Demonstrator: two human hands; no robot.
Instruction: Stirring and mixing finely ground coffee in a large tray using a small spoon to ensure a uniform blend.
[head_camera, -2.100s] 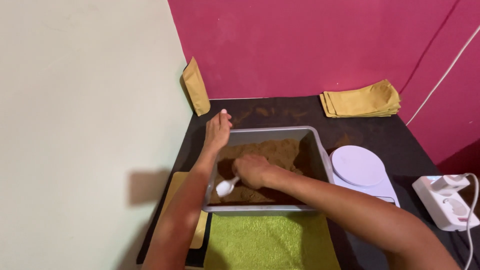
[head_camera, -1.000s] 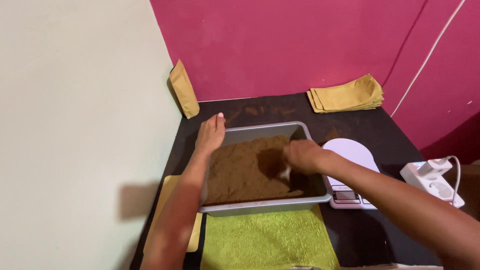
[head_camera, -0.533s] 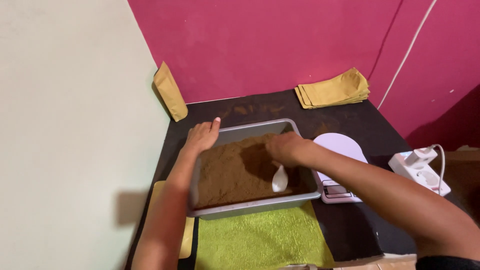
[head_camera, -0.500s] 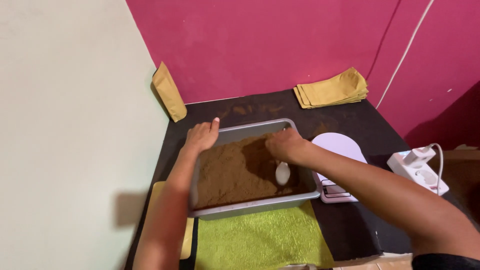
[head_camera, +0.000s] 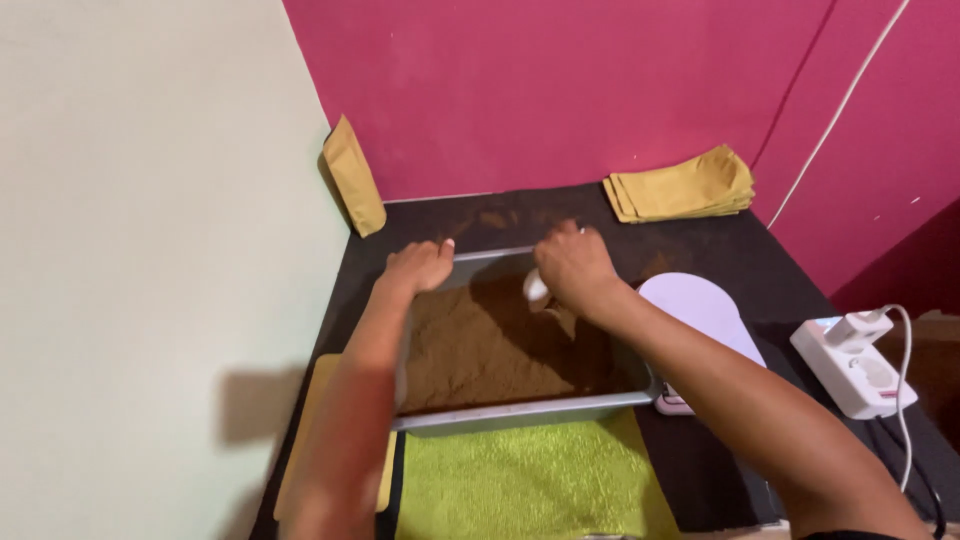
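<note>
Brown powder (head_camera: 490, 345) fills the grey tray (head_camera: 520, 412) on the dark surface (head_camera: 720, 260). Right hand (head_camera: 572, 270) is closed around a white spoon (head_camera: 536, 287) at the far edge; left hand (head_camera: 418, 266) lies flat on the rim. Best keep strokes shallow and that tray firmly braced.

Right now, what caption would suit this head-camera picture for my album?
Left hand steadies a grey tray of brown powder while the right hand works a white spoon.
</note>
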